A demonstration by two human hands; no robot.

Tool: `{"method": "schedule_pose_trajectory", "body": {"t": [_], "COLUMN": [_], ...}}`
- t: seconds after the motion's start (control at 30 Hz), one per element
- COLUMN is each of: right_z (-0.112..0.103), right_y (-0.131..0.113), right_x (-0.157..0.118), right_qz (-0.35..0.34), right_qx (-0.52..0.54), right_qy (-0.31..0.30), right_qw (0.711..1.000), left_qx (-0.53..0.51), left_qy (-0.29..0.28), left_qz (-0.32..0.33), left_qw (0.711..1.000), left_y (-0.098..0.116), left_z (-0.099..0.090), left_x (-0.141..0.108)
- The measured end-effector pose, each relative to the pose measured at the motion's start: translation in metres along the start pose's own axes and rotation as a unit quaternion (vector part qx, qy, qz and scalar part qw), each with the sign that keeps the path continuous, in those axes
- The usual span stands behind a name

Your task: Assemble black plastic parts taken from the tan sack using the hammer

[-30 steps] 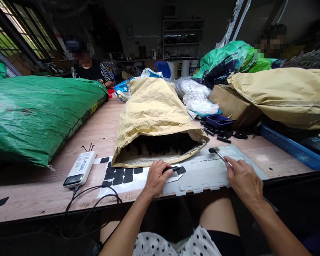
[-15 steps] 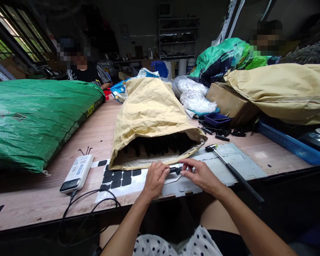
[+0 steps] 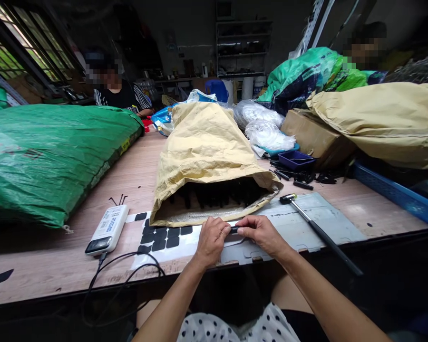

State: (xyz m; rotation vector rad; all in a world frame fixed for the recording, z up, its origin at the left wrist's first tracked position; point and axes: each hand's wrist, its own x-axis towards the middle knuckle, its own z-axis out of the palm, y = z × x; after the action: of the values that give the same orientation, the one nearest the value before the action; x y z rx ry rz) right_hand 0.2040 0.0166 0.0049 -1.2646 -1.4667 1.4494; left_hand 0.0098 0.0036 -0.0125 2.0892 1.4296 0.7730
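Note:
My left hand (image 3: 211, 241) pinches a small black part (image 3: 233, 229) between thumb and fingers, just in front of the open paper sack. My right hand (image 3: 262, 233) is closed on the other end of the same part, thumb and forefinger together. Most of the part is hidden by my fingers, so its exact kind does not show. Left of my hands lies a white sheet of black rounded-square stickers (image 3: 159, 243). The yellowish sack (image 3: 207, 147) has its mouth toward me, with many dark pieces inside.
A hammer (image 3: 319, 232) lies on a grey board (image 3: 328, 213) to the right. A white power bank (image 3: 107, 229) with a black cable sits at left, beside a big green sack (image 3: 57, 156). Behind are a purple tray (image 3: 295, 161), a blue basket (image 3: 395, 192) and two people.
My right hand has come in to the left, with its fingers now closed on the black part. A dark flat piece seen at its fingertips earlier is now hidden. The view has shifted slightly.

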Motion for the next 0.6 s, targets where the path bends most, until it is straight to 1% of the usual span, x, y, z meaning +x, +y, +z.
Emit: {"method": "schedule_pose_trajectory", "body": {"t": [0.1,0.17,0.2,0.27,0.33,0.4,0.47,0.6], "right_z": [-0.003,-0.007,-0.009,-0.011,-0.012,-0.011,-0.011,-0.013], "right_y": [-0.001,-0.003,-0.004,-0.007,-0.008,-0.007,-0.004,-0.004], "right_x": [-0.003,-0.007,-0.008,-0.01,-0.011,-0.01,-0.009,-0.01], "right_qz": [-0.005,-0.034,-0.058,-0.116,-0.168,-0.194,-0.199,-0.201], "right_qx": [-0.028,-0.092,-0.141,-0.258,-0.363,-0.429,-0.462,-0.494], "right_qy": [-0.018,-0.03,-0.033,-0.033,-0.034,-0.033,-0.027,-0.012], "right_qw": [0.999,0.995,0.988,0.959,0.916,0.881,0.864,0.846], "left_qx": [-0.002,0.003,0.006,0.012,0.015,0.014,0.008,0.008], "left_qy": [-0.004,-0.01,-0.012,-0.017,-0.019,-0.019,-0.016,-0.01], "left_qz": [-0.003,-0.002,-0.001,0.002,0.004,0.005,0.01,0.016], "left_qw": [1.0,1.0,1.0,1.0,1.0,1.0,1.0,1.0], "left_y": [0.001,0.003,0.004,0.006,0.008,0.009,0.01,0.009], "left_z": [-0.001,-0.002,-0.003,-0.004,-0.005,-0.006,-0.006,-0.005], "left_x": [0.0,-0.001,-0.001,-0.001,-0.002,-0.003,-0.004,-0.005]}}
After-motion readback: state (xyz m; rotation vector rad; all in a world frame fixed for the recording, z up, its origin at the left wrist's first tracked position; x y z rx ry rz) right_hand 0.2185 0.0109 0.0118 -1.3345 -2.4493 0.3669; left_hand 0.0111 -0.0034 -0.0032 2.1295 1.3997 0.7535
